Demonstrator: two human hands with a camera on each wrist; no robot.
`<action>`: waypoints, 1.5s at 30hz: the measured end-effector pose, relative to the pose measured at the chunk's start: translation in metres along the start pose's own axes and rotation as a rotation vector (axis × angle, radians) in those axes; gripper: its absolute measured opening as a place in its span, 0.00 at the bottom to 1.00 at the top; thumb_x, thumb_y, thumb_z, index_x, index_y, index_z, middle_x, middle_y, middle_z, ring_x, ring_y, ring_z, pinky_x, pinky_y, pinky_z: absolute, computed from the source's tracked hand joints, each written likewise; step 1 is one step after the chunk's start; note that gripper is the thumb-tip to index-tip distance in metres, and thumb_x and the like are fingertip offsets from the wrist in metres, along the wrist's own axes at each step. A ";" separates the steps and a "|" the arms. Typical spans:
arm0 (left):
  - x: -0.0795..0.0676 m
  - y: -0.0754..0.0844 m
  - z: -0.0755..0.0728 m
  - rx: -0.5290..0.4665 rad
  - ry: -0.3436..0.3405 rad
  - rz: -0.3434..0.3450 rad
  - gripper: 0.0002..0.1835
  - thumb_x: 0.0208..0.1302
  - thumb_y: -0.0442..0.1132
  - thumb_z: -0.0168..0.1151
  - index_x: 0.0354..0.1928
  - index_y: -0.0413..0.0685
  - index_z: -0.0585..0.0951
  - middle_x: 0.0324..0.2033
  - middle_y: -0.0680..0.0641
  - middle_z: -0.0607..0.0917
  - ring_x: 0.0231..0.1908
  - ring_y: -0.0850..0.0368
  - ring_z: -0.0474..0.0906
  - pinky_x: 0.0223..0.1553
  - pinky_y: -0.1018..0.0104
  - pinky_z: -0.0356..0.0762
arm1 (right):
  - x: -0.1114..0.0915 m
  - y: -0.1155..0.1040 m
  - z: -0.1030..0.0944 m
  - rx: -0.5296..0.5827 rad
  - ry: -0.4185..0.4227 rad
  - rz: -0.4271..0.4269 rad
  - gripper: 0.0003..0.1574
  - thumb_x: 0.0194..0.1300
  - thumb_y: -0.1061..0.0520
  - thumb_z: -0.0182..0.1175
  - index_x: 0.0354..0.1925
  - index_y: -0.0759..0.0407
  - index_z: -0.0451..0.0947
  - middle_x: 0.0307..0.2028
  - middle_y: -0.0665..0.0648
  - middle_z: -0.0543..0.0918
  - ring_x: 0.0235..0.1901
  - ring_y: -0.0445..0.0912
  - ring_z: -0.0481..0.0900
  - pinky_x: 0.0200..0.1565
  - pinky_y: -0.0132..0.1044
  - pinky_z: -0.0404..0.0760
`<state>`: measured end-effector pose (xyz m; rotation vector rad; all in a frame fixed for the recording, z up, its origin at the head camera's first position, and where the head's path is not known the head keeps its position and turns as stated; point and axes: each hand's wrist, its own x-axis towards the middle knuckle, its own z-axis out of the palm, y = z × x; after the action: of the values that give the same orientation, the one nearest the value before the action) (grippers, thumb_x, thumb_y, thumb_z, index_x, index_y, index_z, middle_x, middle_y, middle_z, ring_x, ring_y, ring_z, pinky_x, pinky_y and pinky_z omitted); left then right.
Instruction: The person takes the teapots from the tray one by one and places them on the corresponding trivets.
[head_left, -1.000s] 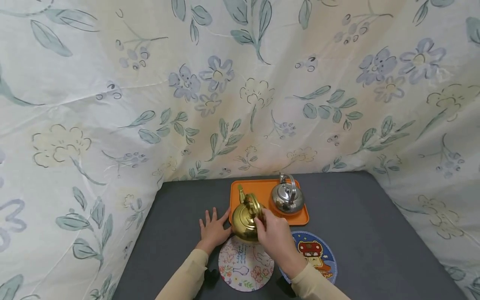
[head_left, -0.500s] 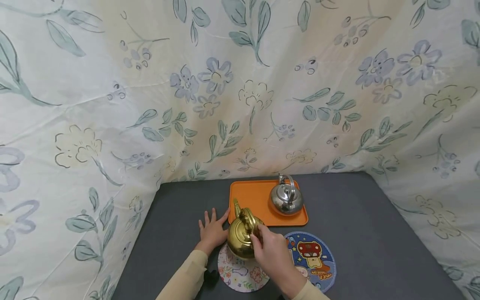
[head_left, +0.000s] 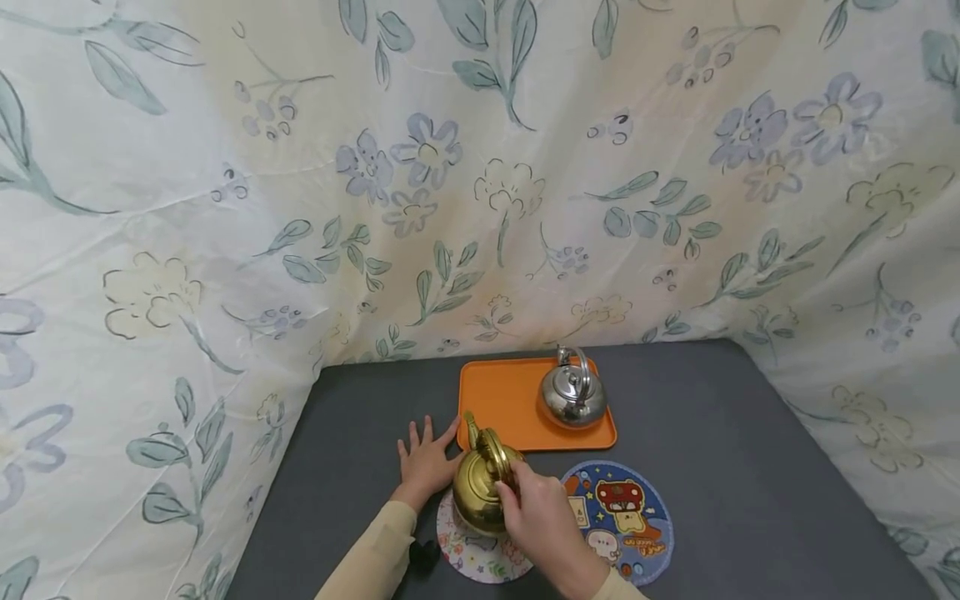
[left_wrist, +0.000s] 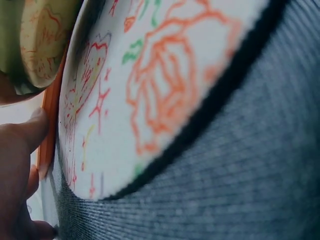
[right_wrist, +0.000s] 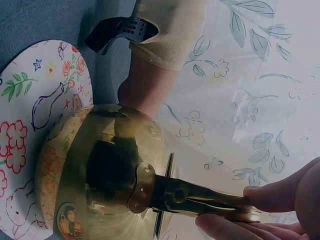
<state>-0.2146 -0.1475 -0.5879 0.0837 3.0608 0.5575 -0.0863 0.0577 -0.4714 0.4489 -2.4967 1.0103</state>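
My right hand [head_left: 551, 521] pinches the arched handle of a gold kettle [head_left: 476, 496] between thumb and fingers. The kettle is close over a round white mat [head_left: 487, 568] with coloured drawings, its spout pointing away from me. The right wrist view shows thumb and fingers on the metal handle [right_wrist: 210, 197], with the mat's pattern reflected in the kettle's side. My left hand [head_left: 427, 467] lies on the table with fingers spread, its thumb side at the near left corner of an orange tray [head_left: 491, 392]. In the left wrist view the kettle's underside [left_wrist: 42, 45] appears beside the mat.
A silver kettle [head_left: 573, 398] stands on the right half of the tray. Right of the white mat lies a round blue cartoon mat [head_left: 637, 508], partly behind my right hand. The dark grey table [head_left: 750, 483] is bordered by a floral cloth [head_left: 510, 250].
My right hand has brought the gold kettle from the tray's near left edge toward me, over the white mat. My left hand has stayed in place.
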 end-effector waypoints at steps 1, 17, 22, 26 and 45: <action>0.000 0.000 0.000 -0.003 0.002 -0.001 0.40 0.64 0.72 0.57 0.76 0.74 0.65 0.77 0.34 0.56 0.77 0.28 0.43 0.69 0.23 0.42 | 0.000 0.000 0.000 -0.002 0.000 -0.003 0.13 0.62 0.64 0.70 0.43 0.69 0.82 0.32 0.64 0.89 0.31 0.51 0.90 0.27 0.33 0.84; -0.002 0.002 0.002 0.002 0.020 -0.011 0.37 0.65 0.67 0.59 0.76 0.75 0.65 0.77 0.35 0.56 0.77 0.28 0.43 0.70 0.24 0.42 | -0.005 -0.002 0.000 0.037 -0.101 -0.013 0.13 0.66 0.62 0.66 0.46 0.69 0.81 0.28 0.60 0.88 0.23 0.42 0.85 0.21 0.25 0.74; -0.001 0.002 0.003 0.001 0.029 -0.011 0.37 0.65 0.67 0.59 0.76 0.75 0.65 0.77 0.35 0.57 0.77 0.28 0.43 0.70 0.24 0.42 | -0.005 -0.001 0.000 0.019 -0.088 -0.020 0.14 0.66 0.61 0.67 0.46 0.69 0.81 0.30 0.61 0.89 0.26 0.45 0.87 0.23 0.26 0.78; 0.000 0.002 0.003 -0.001 0.031 -0.010 0.37 0.65 0.68 0.59 0.76 0.75 0.65 0.77 0.35 0.56 0.77 0.28 0.43 0.70 0.24 0.42 | -0.002 0.002 -0.004 0.036 -0.124 -0.014 0.17 0.67 0.58 0.68 0.47 0.70 0.82 0.29 0.59 0.89 0.25 0.42 0.87 0.24 0.26 0.78; -0.006 0.005 -0.001 0.000 -0.001 -0.014 0.37 0.66 0.67 0.59 0.76 0.75 0.63 0.78 0.35 0.55 0.77 0.28 0.42 0.70 0.24 0.42 | 0.081 0.063 -0.066 -0.185 0.067 -0.037 0.22 0.66 0.49 0.69 0.50 0.64 0.87 0.26 0.58 0.88 0.16 0.42 0.79 0.20 0.35 0.77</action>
<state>-0.2088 -0.1435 -0.5856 0.0623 3.0575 0.5569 -0.1671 0.1367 -0.4256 0.3965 -2.4836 0.7590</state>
